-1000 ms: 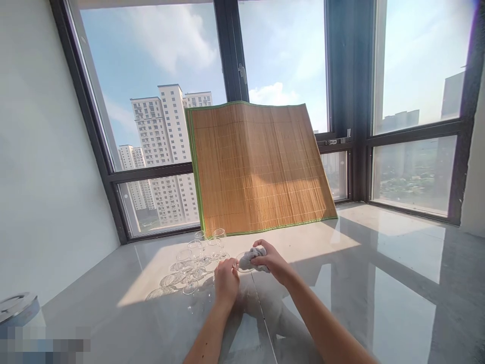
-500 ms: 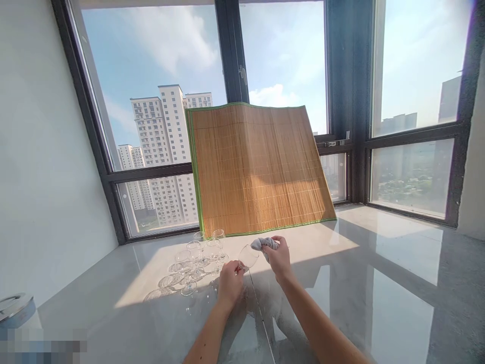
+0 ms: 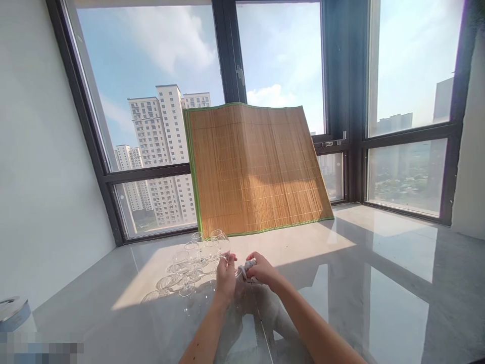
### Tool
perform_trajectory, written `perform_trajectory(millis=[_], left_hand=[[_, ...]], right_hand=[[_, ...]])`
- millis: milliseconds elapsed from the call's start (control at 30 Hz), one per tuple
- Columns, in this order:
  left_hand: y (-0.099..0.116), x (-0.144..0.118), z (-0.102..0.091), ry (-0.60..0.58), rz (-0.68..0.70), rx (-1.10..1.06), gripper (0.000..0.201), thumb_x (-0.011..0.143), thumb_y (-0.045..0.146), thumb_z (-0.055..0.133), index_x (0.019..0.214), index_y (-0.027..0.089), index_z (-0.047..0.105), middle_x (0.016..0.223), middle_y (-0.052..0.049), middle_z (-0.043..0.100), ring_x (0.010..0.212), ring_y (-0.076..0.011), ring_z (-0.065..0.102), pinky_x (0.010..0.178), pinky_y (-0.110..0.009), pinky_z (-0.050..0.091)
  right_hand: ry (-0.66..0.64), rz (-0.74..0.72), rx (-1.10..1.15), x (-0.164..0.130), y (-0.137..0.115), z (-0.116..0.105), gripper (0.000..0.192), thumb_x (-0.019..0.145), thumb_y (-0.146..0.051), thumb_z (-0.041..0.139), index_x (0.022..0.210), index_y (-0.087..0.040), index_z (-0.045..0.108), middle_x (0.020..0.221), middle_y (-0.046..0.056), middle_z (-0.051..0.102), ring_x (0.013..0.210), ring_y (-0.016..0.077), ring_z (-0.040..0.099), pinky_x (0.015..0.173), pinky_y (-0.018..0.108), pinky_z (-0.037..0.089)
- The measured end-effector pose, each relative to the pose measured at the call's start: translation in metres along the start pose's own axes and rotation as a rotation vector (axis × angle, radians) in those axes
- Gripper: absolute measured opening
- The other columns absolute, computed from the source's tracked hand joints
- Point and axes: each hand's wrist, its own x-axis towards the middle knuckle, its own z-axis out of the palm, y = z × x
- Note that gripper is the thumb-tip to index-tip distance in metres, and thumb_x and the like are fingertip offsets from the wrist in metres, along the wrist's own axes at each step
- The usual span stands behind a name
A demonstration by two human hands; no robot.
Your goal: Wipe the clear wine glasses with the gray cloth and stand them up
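My left hand (image 3: pixel 226 281) is closed on a clear stemmed wine glass (image 3: pixel 225 245). The glass is tilted, its bowl up and to the left, its foot towards my other hand. My right hand (image 3: pixel 264 271) grips a bunched grey-white cloth (image 3: pixel 248 269) against the foot of that glass; the fingertips are partly hidden. Just left of my left hand, several more stemmed glasses (image 3: pixel 187 289) stand upright in a cluster on the glossy grey floor. From this view the held bowl overlaps the nearest of them.
A woven bamboo mat (image 3: pixel 257 172) with green edging leans against the dark window frame (image 3: pixel 229 55) behind the glasses. At the lower left stands a can-like container (image 3: pixel 14 309), partly blurred out. A pale wall (image 3: pixel 41 151) rises on the left.
The wine glass has turned, its bowl now up and left instead of to the right. My right hand with the cloth has come down and left from the bowl to the foot.
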Motion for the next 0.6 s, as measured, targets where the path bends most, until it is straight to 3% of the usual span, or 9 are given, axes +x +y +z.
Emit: perform_trajectory(millis=[167, 300, 367, 500, 600], left_hand=[[0.0, 0.002, 0.0, 0.045, -0.09, -0.02, 0.05, 0.092, 0.059, 0.026, 0.096, 0.02, 0.058, 0.105, -0.01, 0.065, 0.097, -0.0197, 0.062, 0.081, -0.03, 0.049], [-0.002, 0.004, 0.001, 0.033, -0.093, -0.001, 0.047, 0.093, 0.056, 0.028, 0.088, 0.019, 0.057, 0.096, -0.011, 0.066, 0.089, -0.0216, 0.062, 0.076, -0.034, 0.05], [-0.007, 0.004, 0.001, 0.012, -0.064, 0.038, 0.043, 0.092, 0.053, 0.032, 0.08, 0.019, 0.055, 0.088, -0.01, 0.066, 0.083, -0.0224, 0.062, 0.074, -0.035, 0.048], [-0.018, 0.001, 0.001, -0.106, 0.067, 0.287, 0.029, 0.091, 0.039, 0.037, 0.07, 0.022, 0.05, 0.067, -0.003, 0.06, 0.064, -0.0192, 0.056, 0.064, -0.032, 0.041], [-0.022, 0.001, 0.002, -0.153, 0.12, 0.405, 0.023, 0.087, 0.026, 0.038, 0.069, 0.023, 0.051, 0.064, -0.002, 0.06, 0.062, -0.0185, 0.055, 0.061, -0.03, 0.037]], right_hand=[[-0.185, 0.087, 0.348, -0.006, -0.012, -0.005, 0.038, 0.052, -0.023, 0.065, 0.087, -0.021, 0.052, 0.075, 0.0, 0.062, 0.061, 0.0168, 0.06, 0.057, 0.03, 0.049], [-0.133, 0.042, 0.506, -0.01, -0.023, -0.01, 0.05, 0.052, -0.022, 0.066, 0.101, -0.02, 0.056, 0.078, 0.001, 0.063, 0.063, 0.0149, 0.06, 0.061, 0.029, 0.05], [-0.094, -0.028, 0.528, -0.013, -0.03, -0.013, 0.059, 0.054, -0.021, 0.066, 0.112, -0.02, 0.055, 0.077, 0.0, 0.062, 0.063, 0.0147, 0.059, 0.063, 0.03, 0.05], [-0.143, -0.193, 0.442, -0.023, -0.042, -0.017, 0.077, 0.06, -0.016, 0.064, 0.134, -0.026, 0.047, 0.075, -0.003, 0.061, 0.062, 0.0138, 0.056, 0.06, 0.029, 0.048], [-0.155, -0.258, 0.331, -0.026, -0.046, -0.018, 0.082, 0.06, -0.013, 0.063, 0.138, -0.029, 0.045, 0.074, -0.004, 0.059, 0.061, 0.0131, 0.055, 0.057, 0.026, 0.045]])
